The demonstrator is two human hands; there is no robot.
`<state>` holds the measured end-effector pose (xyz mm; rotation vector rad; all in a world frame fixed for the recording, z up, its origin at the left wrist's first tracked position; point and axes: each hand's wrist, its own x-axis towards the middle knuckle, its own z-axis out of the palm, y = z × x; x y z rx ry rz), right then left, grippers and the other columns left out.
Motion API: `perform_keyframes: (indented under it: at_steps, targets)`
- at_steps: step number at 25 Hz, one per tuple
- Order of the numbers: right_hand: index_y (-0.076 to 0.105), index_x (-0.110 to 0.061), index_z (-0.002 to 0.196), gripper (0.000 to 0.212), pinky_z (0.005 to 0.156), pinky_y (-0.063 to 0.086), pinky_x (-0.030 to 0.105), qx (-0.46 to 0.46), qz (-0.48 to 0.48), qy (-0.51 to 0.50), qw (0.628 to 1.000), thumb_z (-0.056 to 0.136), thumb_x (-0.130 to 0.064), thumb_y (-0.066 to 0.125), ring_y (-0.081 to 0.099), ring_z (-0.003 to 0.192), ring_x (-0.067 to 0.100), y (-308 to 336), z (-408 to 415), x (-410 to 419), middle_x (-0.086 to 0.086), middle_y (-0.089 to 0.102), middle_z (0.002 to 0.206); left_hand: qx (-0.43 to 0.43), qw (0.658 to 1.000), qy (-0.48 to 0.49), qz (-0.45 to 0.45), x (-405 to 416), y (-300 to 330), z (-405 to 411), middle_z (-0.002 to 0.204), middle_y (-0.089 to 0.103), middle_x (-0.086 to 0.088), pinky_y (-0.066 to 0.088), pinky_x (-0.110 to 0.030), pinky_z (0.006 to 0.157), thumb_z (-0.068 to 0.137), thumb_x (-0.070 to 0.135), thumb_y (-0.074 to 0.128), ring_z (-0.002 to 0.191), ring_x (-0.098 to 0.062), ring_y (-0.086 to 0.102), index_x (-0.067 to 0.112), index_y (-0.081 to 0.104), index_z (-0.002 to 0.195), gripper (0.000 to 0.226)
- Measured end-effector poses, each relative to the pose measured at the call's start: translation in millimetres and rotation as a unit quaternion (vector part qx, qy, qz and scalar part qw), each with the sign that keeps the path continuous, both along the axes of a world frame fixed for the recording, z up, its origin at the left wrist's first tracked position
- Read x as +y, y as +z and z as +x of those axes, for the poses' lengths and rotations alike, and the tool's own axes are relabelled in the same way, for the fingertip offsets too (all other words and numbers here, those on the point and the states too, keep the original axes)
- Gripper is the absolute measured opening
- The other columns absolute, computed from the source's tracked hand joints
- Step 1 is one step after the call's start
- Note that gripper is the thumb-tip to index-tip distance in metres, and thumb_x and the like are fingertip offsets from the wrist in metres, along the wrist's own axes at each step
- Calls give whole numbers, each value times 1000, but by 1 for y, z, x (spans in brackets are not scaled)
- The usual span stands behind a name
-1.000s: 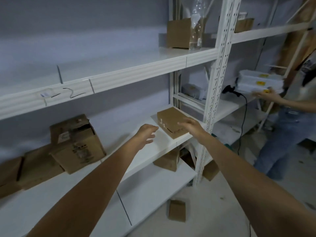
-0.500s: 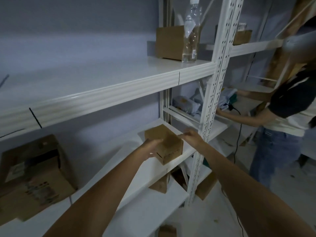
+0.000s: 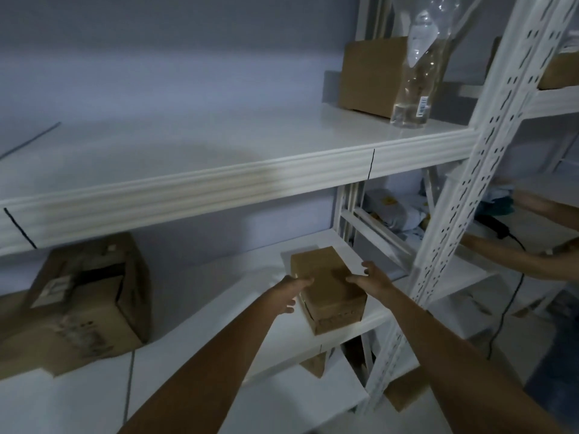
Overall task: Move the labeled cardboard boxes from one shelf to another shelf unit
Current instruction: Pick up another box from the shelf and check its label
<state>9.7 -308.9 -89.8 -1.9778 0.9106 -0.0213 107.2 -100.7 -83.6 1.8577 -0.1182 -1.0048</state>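
A small brown cardboard box rests on the middle white shelf, close to its front edge by the perforated upright. My left hand presses against the box's left side, thumb on its top edge. On the box's right top edge lies my right hand, its fingers spread. Both hands touch the box, which still sits on the shelf. A larger, battered box with a label sits further left on the same shelf.
The white upright post stands just right of my right hand. On the upper shelf are a cardboard box and a clear plastic bottle. Another person's arms reach into the adjoining shelf unit at right. More boxes lie below.
My view has moved closer to the shelf. My left hand has closed in on the box's left side and my right hand now rests on its right top edge.
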Motion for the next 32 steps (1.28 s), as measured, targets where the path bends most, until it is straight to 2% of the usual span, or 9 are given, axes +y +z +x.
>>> perform_keyframes:
  at_steps: [5,10,13,17,21,24,27,30,32]
  targets:
    - [29,-11,153,77,105,45,41,35,82,69,994,90,-35,67,50,132,33,-16,7,-15,15,46,150,21,999,41,22,-16,-20,-20,157,32,-10,39,-44,108,86,53,61,139,-32,38,17,25,151,82]
    - [42,-12,148,66,99,45,32,12,78,127,989,91,-35,66,55,128,29,-29,5,-17,10,55,145,23,995,96,-19,-24,-28,-44,136,50,-6,40,-40,104,88,42,64,117,-23,49,21,31,150,73]
    - [46,-14,146,61,103,47,35,-12,81,140,987,91,-32,67,57,124,27,-26,2,-13,9,56,144,4,992,126,-24,-14,-24,-54,125,54,-3,42,-37,103,87,43,66,112,-21,52,21,37,146,69]
    - [51,-21,142,59,94,49,31,-84,87,147,982,87,-29,71,60,106,20,-10,-4,9,7,62,134,-35,979,191,-56,7,-9,-66,138,54,-3,42,-33,93,90,35,65,121,-21,53,25,36,147,65]
    - [59,-22,134,49,99,50,39,-174,160,129,963,87,-29,72,58,120,22,-6,-13,46,3,60,133,-54,964,235,-109,50,5,-78,147,43,5,44,-43,90,94,25,61,130,-27,48,37,29,150,65]
    - [66,-26,121,34,78,52,30,-229,256,111,933,88,-27,71,62,113,19,-4,-24,79,2,63,129,-44,955,235,-175,93,11,-92,150,42,2,51,-50,91,94,20,62,129,-29,51,36,29,151,68]
    - [69,-28,108,21,76,54,30,-271,309,81,908,88,-20,70,67,106,15,-3,-33,103,7,65,127,-22,939,253,-231,131,13,-100,147,44,-2,49,-57,95,92,16,64,128,-32,50,34,29,152,71]
    - [60,-22,121,36,86,54,34,-277,328,29,903,87,-18,72,65,111,22,3,-34,113,15,60,133,38,916,261,-302,155,14,-105,141,47,-12,44,-65,98,92,13,63,127,-41,49,30,34,150,67]
    - [57,-16,132,55,91,52,36,-205,358,15,911,84,-35,75,62,114,24,4,-35,117,11,63,129,71,909,248,-326,162,11,-111,147,39,-17,41,-68,100,93,13,61,130,-48,45,28,37,149,63]
